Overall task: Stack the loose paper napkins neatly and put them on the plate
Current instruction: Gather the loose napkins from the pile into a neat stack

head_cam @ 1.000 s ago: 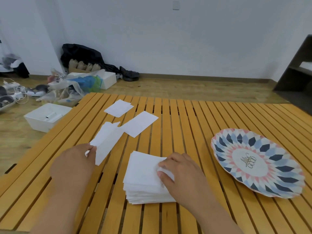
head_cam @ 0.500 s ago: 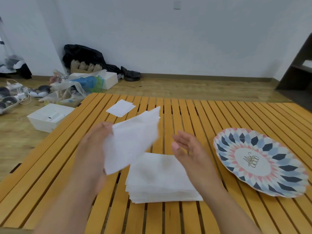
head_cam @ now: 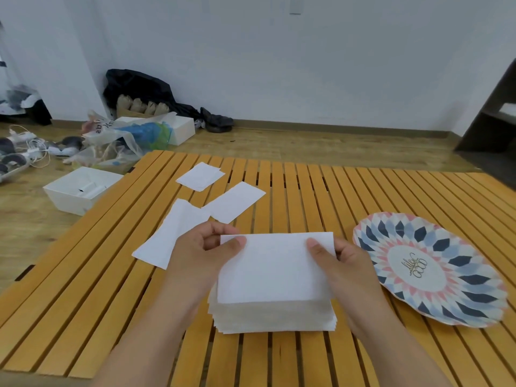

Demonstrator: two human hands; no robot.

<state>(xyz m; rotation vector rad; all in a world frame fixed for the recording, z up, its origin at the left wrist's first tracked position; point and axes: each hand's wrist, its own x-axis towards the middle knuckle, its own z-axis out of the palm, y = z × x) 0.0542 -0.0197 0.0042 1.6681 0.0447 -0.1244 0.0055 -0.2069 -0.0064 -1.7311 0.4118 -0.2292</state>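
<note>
- Hands: L hand (head_cam: 201, 255) & R hand (head_cam: 349, 263) each pinch 1 far corner of napkin (head_cam: 273, 266), over stack (head_cam: 273, 317).
- Risk: uneven release skews sheet; stack edges misalign.
- Risk: 3 loose napkins (head_cam: 234, 201) beyond L hand get missed.

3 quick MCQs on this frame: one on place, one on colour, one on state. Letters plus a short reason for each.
1. The plate sits where, relative to the stack?
A. to its left
B. to its right
C. under it

2. What colour are the loose napkins?
A. white
B. blue
C. pink

3. The top napkin is:
A. lying free on the table
B. held at both ends
C. crumpled into a ball

Key:
1 B: the plate lies on the slats at the person's right, apart from the stack.
2 A: every sheet on the table is plain white.
3 B: the left hand and right hand each pinch a far corner, and the sheet is flat over the stack.
</note>
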